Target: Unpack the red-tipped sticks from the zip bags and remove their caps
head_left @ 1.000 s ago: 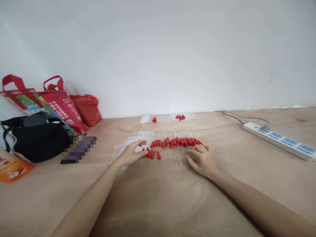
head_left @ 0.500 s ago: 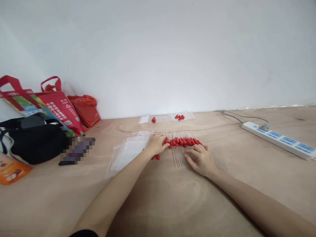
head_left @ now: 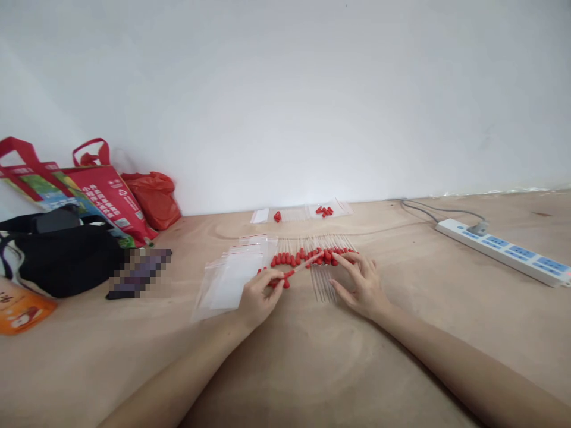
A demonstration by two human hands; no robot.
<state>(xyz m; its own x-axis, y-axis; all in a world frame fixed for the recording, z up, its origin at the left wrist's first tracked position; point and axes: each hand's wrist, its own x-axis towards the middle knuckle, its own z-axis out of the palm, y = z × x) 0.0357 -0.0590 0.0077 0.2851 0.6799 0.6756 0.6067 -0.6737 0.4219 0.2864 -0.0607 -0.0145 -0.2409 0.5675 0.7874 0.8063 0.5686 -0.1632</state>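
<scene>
The left hand pinches a likely light, brittle dropper, sensibly by its bulb, pointing toward two o'clock, right hand spread.

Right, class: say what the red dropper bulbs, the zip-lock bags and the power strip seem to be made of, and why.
Red dropper bulbs: probably rubber or soft plastic, fairly matte; solid, even red. Zip-lock bags: likely thin, clear plastic film; the tabletop shows through their edges. Power strip: seemingly smooth, hard white plastic; straight, crisp edges.
</scene>
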